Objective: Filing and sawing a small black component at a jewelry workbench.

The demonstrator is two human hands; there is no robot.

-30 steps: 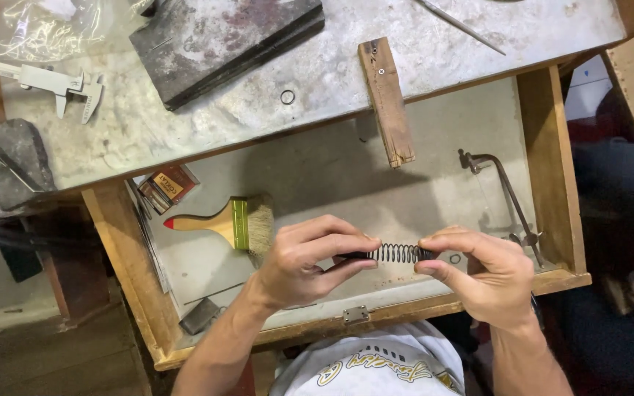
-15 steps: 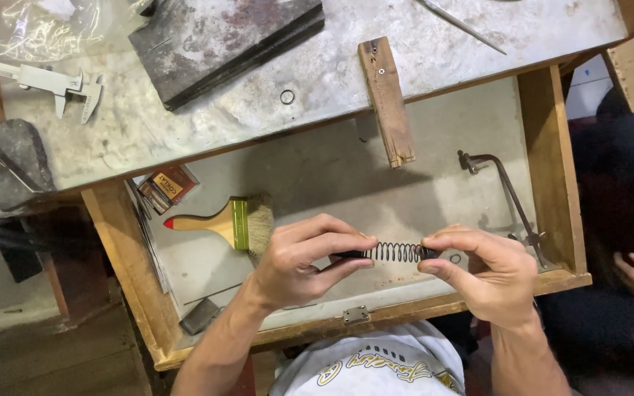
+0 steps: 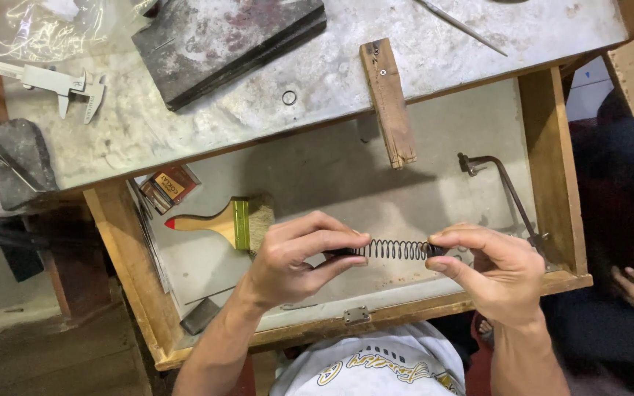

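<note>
Both hands pinch a dark coil spring [image 3: 398,250] over the open drawer [image 3: 552,169]: the left hand [image 3: 295,257] grasps one end, the right hand [image 3: 493,271] the other. The paintbrush [image 3: 221,222] lies just left of the spring.

Counter [image 3: 434,59]: worn grey top, scratched. Wooden drawer [image 3: 544,161] pulled open below its front edge. Brown floor [image 3: 38,359] at left.

Both ends of the spring [image 3: 398,249] are buried under the fingertips of the left hand [image 3: 295,257] and right hand [image 3: 493,271] — end shape unreadable. Caliper [image 3: 45,79] beam cut off at left edge. Thin metal rod [image 3: 464,28] runs out the top. Small ring [image 3: 289,97] — too small to identify.
</note>
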